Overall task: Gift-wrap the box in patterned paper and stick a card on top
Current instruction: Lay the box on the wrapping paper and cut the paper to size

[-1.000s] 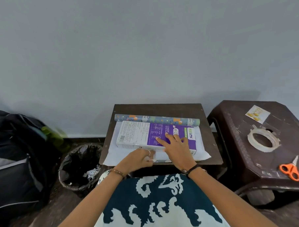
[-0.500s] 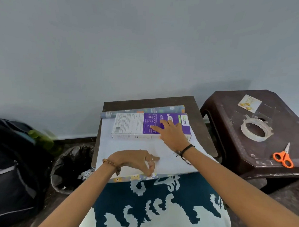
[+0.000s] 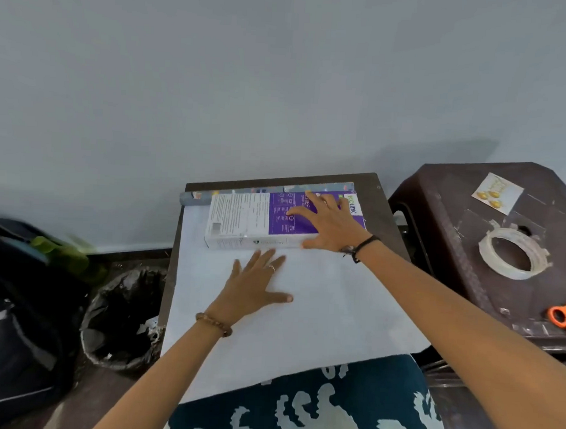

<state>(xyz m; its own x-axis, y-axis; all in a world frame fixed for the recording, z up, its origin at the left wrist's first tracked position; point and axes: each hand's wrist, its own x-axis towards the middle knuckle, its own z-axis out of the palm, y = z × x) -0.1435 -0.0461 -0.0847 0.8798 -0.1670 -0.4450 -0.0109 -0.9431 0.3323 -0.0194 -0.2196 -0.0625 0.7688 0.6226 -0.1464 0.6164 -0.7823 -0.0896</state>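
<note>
A white and purple box lies flat at the far end of a sheet of wrapping paper spread white side up over a small brown table. The still-rolled patterned part of the paper lies just behind the box. My right hand presses flat on the purple end of the box with fingers spread. My left hand lies flat on the paper in front of the box, fingers straight. A small card with yellow shapes sits on the dark stool to the right.
The dark plastic stool on the right also carries a roll of clear tape and orange scissors. A bin lined with a black bag stands left of the table, with a dark backpack beyond it. My lap is under the paper's near edge.
The paper has been unrolled toward me and now covers the table. My left hand let go of the paper's edge and moved forward to lie flat on it. The view tilted.
</note>
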